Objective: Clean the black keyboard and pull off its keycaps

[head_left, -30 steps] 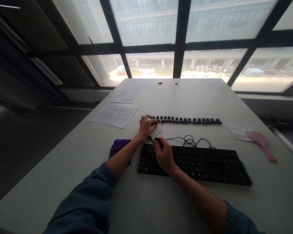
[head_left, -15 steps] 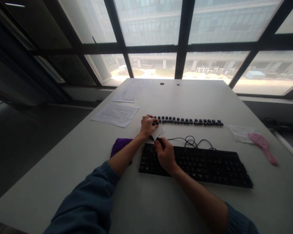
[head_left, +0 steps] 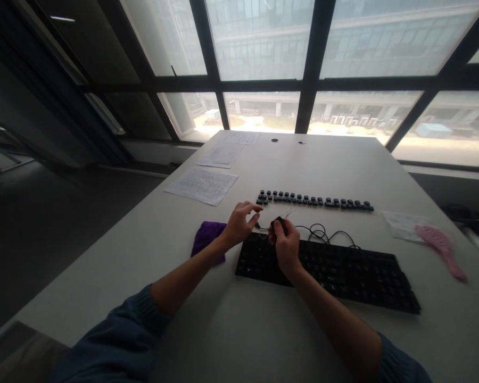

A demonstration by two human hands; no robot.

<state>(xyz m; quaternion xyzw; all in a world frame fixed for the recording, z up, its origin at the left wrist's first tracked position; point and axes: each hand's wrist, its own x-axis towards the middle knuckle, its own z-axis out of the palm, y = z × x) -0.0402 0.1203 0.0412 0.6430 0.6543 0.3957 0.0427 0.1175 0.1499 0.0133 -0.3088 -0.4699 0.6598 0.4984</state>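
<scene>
My right hand [head_left: 286, 242] is closed around the dark handle of a wire keycap puller [head_left: 278, 219]. Its thin wires stick out beyond the fingers, pointing away from me. Below that hand lies a black keyboard [head_left: 343, 271], its upper left part bare of some keys as far as I can make out. My left hand [head_left: 241, 223] hovers just left of the puller, thumb and fingers apart with nothing between them. Loose black keycaps [head_left: 311, 200] stand in rows behind the keyboard, the left end of the rows close to my left fingertips.
A purple cloth [head_left: 207, 242] lies left of the keyboard, beside my left forearm. The keyboard's black cable [head_left: 318, 232] loops behind it. Printed sheets [head_left: 203, 184] lie at the table's left side. On the right are a clear bag [head_left: 401, 223] and a pink hairbrush [head_left: 441, 244].
My left hand has let go of a keycap at the left end of the rows and drawn back towards me, fingers spread. My right hand still holds the puller. The view has shifted slightly.
</scene>
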